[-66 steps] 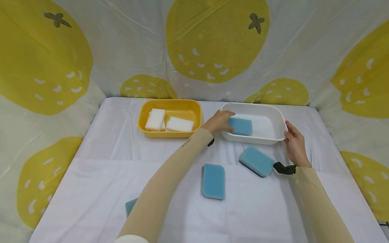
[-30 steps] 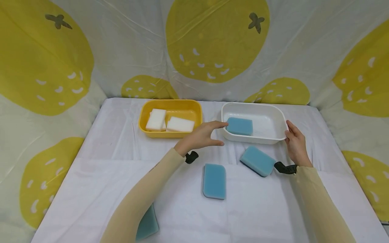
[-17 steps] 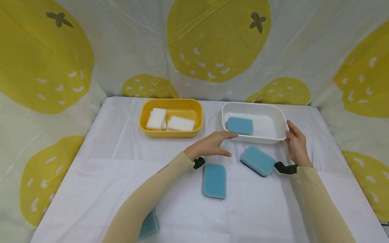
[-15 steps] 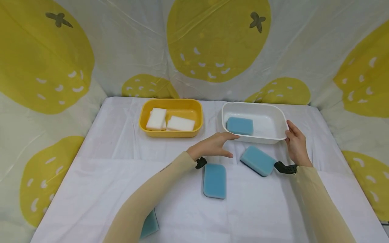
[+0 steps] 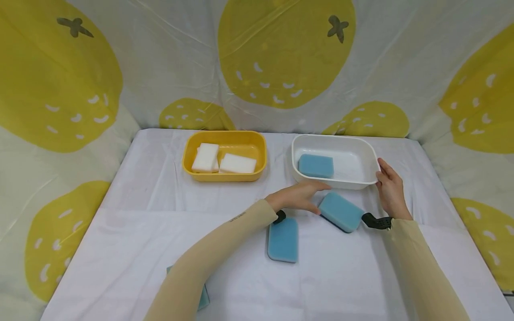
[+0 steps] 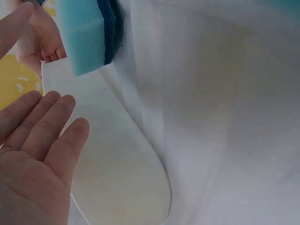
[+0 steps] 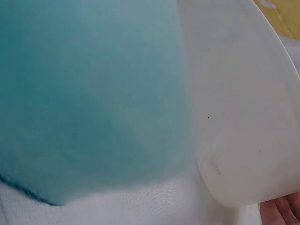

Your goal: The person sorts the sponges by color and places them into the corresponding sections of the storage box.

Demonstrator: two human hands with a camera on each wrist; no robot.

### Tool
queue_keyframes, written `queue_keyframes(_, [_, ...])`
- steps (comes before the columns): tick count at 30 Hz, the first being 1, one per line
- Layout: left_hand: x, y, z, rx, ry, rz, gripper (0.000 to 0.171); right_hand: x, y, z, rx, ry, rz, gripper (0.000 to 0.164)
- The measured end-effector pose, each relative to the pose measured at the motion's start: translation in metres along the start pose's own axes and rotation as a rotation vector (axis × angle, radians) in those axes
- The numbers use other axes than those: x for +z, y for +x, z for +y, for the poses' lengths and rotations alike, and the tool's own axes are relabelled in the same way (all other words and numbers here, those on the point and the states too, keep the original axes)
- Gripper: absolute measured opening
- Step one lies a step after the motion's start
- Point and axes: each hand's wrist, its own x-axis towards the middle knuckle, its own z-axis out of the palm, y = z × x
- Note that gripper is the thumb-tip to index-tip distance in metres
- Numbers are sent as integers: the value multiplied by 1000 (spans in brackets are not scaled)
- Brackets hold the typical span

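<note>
My left hand (image 5: 297,197) reaches to a blue sponge (image 5: 341,212) lying tilted in front of the white tub (image 5: 357,183). Thumb and fingers are spread near the sponge's left end, not closed round it. In the left wrist view the straight fingers of the left hand (image 6: 40,154) lie beside the tub's wall (image 6: 122,154), with the dark-backed sponge (image 6: 84,37) beyond. My right hand (image 5: 390,189) pinches the tub's right rim. One blue sponge (image 5: 316,166) lies inside the tub. The nearby sponge (image 7: 93,93) fills much of the right wrist view.
A yellow tub (image 5: 222,177) with white sponges (image 5: 238,163) stands at the back left. Another blue sponge (image 5: 283,243) lies mid-table; one more (image 5: 204,298) is partly under the left sleeve (image 5: 209,254). A fruit-print curtain (image 5: 257,118) hangs behind the white-covered table (image 5: 341,276).
My left hand has left the sponge in the white tub, drawn back leftward, then moved right and nearer to the sponge in front. The right hand keeps its grip on the rim.
</note>
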Motion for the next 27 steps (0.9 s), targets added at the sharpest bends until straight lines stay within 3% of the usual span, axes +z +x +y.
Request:
queue_keyframes(15, [4,23,1,17,215,-85,79,0,0,2,-9,20,-2,53])
queue_keyframes(27, [9,31,5,-28,252,-129,75,-1,-1,2,-20,31,-14,53])
